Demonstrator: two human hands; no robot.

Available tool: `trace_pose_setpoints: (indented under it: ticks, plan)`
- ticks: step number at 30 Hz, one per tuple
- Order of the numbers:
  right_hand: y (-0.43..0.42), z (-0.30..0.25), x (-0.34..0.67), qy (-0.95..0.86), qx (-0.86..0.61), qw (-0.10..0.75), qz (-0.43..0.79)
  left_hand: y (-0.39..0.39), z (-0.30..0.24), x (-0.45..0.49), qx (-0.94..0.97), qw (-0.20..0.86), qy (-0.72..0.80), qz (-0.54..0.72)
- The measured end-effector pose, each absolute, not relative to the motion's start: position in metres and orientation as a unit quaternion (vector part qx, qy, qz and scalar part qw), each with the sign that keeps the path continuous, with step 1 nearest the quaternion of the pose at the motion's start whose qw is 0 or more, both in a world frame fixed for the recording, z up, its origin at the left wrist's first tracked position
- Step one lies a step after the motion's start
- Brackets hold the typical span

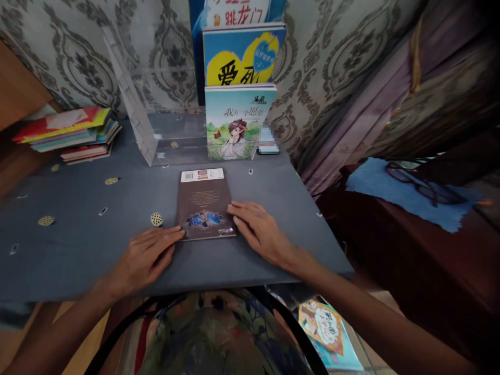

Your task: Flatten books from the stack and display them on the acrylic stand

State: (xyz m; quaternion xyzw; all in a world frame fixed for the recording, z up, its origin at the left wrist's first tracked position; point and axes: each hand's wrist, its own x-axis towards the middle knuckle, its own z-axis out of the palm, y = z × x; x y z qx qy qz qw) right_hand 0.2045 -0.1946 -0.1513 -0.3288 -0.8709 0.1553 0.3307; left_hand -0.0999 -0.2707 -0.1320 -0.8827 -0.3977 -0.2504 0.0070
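- A brown book [205, 200] is laid flat on the grey tablecloth [117, 219], white strip at its twelve o'clock; its small print cannot be read.
- At eight o'clock from it, its lower left corner is touched by the left hand [146, 255], fingers pressed together; nothing is seen pinched.
- Between three and four o'clock, its right edge is touched by the right hand [263, 229], fingers also held together; whether the thumb meets the book cannot be told.
- At one o'clock, a teal book [234, 125] is stood in a clear stand [135, 99], and the lower part of a blue-and-yellow book [216, 47] is hidden behind it; a rear book [242, 10] is cut off above.
- At two o'clock, what is probably a phone [269, 149] is blurred by pixelation.
- At ten o'clock, piled books [70, 122] are overlapped, their covers mostly concealed.
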Motion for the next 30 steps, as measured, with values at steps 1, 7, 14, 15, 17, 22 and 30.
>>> trace_pose_setpoints:
  ticks: [1, 7, 14, 15, 17, 22, 30]
  plan:
    - [-0.203, -0.151, 0.208, -0.878, -0.32, 0.322, 0.153, -0.271, -0.133, -0.1, -0.883, 0.008, -0.399, -0.247]
    - [-0.217, -0.145, 0.214, -0.906, -0.294, 0.267, 0.146, -0.265, -0.137, -0.102, -0.891, 0.001, -0.427, -0.157]
    - [-0.21, -0.143, 0.21, -0.921, -0.289, 0.226, 0.13, -0.249, -0.142, -0.102, -0.898, 0.013, -0.428, -0.103]
    - [-0.211, -0.143, 0.21, -0.922, -0.287, 0.224, 0.129, -0.249, -0.142, -0.102, -0.899, 0.015, -0.425, -0.103]
    - [-0.215, -0.142, 0.211, -0.923, -0.287, 0.22, 0.129, -0.25, -0.14, -0.103, -0.902, 0.017, -0.419, -0.101]
    - [-0.246, -0.14, 0.222, -0.934, -0.274, 0.203, 0.107, -0.273, -0.131, -0.102, -0.921, 0.024, -0.374, -0.108]
    - [-0.296, -0.156, 0.235, -0.918, -0.246, 0.3, 0.083, -0.324, -0.134, -0.095, -0.936, 0.04, -0.326, -0.123]
